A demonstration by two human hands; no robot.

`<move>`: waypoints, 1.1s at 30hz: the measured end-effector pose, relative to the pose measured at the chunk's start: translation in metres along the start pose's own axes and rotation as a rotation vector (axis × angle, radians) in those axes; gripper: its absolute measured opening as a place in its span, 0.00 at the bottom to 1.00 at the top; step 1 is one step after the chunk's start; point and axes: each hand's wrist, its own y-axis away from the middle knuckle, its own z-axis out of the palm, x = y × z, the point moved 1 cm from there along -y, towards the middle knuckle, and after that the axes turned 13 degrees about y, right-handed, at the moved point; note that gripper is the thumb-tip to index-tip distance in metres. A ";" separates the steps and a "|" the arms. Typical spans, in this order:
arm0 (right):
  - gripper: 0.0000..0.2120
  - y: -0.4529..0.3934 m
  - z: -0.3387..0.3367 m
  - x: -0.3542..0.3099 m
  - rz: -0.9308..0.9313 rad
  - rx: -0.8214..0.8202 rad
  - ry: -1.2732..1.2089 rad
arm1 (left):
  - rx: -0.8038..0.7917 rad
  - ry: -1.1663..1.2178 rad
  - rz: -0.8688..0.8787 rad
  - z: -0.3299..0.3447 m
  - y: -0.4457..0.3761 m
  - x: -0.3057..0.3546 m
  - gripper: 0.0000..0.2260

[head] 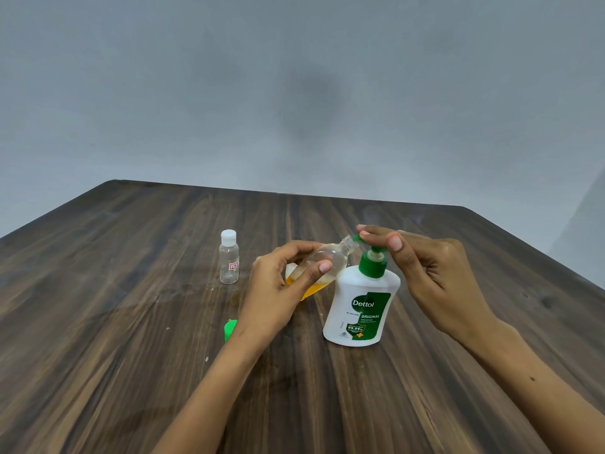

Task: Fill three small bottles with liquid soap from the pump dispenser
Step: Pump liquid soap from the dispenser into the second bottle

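Table (131,322): dark wood-grain top, streaked brown, low satin sheen.
Soap dispenser (360,309): white opaque plastic, smooth, glossy; printed green label.
Pump head (373,260): green plastic, smooth, slight shine.
Tilted small bottle (327,260): clear thin plastic, glossy, amber liquid showing through.
Standing small bottle (229,262): clear plastic, glossy, small paper-like sticker; white plastic cap.
Loose cap (230,329): bright green plastic, smooth.
Wall (294,77): grey, matt.

Dark wood-grain table (131,371), plain grey wall (294,77) behind

Tilted clear bottle (327,258), part-full w/ orange soap, mouth at dispenser (360,306) spout.
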 end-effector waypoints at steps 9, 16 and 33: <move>0.27 0.000 -0.003 -0.004 -0.029 -0.007 0.054 | 0.003 0.008 0.009 0.000 0.000 0.001 0.10; 0.25 0.007 0.004 -0.002 -0.063 0.012 0.133 | 0.006 -0.001 0.003 0.000 0.001 0.001 0.11; 0.23 0.008 0.004 -0.001 -0.038 0.005 0.100 | -0.003 0.009 0.008 0.000 0.001 0.003 0.11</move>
